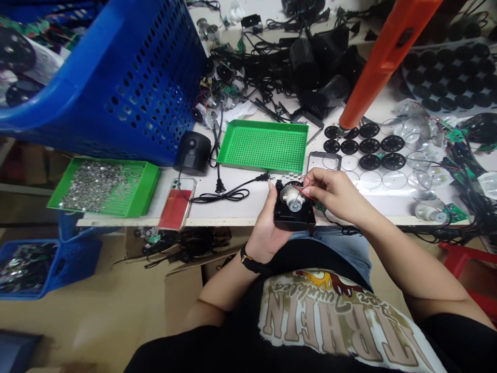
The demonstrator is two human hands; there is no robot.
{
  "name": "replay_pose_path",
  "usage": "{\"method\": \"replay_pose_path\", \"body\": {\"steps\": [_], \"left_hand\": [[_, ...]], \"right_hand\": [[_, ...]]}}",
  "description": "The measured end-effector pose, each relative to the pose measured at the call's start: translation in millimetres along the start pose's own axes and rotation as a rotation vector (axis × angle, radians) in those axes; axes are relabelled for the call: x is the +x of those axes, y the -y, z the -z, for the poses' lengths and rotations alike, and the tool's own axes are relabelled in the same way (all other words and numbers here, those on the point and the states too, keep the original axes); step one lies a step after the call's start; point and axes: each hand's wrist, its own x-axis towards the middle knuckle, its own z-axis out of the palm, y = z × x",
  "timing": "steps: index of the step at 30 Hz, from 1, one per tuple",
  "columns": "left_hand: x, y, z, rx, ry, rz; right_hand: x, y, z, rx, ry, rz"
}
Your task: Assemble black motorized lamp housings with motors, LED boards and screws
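Observation:
My left hand (pixel 267 228) grips a small black square housing (pixel 294 216) from below, just over the table's front edge. A round silver motor (pixel 292 198) sits in the housing, with thin red wires (pixel 302 185) looping up from it. My right hand (pixel 334 194) is closed in a pinch on those wires, fingertips touching the motor's top right. A black wristband is on my left wrist.
An empty green perforated tray (pixel 264 145) lies behind my hands; a green tray of small metal parts (pixel 104 186) sits at the left. A phone (pixel 177 210), black plug cable (pixel 229 191), blue basket (pixel 116 77), orange pole (pixel 384 57), black discs, clear lenses (pixel 392 178) and tangled cables crowd the table.

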Motion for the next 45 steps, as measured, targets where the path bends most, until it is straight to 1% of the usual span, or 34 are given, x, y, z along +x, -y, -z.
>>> {"method": "replay_pose_path", "body": {"steps": [4, 11, 18, 27, 36, 42, 45], "left_hand": [[1.2, -0.3, 0.1, -0.03, 0.005, -0.003], [0.9, -0.3, -5.3, -0.064, 0.01, -0.005], [1.3, -0.9, -4.6, -0.047, 0.003, -0.011], [2.4, -0.6, -1.4, -0.031, -0.016, -0.03], [0.6, -0.7, -2.1, -0.026, -0.011, -0.016], [1.4, 1.3, -2.4, -0.028, 0.014, -0.033], [1.2, 1.8, -3.6, -0.034, 0.009, -0.054]], "right_hand": [[-0.6, 0.9, -1.4, -0.013, -0.008, 0.011], [-1.3, 5.5, -3.1, -0.053, -0.033, 0.0], [-3.4, 2.2, -8.7, 0.0, -0.077, -0.029], [-2.9, 3.1, -3.3, -0.037, -0.064, -0.011], [-1.7, 5.4, -3.3, -0.046, -0.035, -0.003], [-2.2, 5.3, -4.9, -0.066, -0.059, 0.009], [-2.7, 3.4, -7.4, -0.078, -0.08, 0.012]]}}
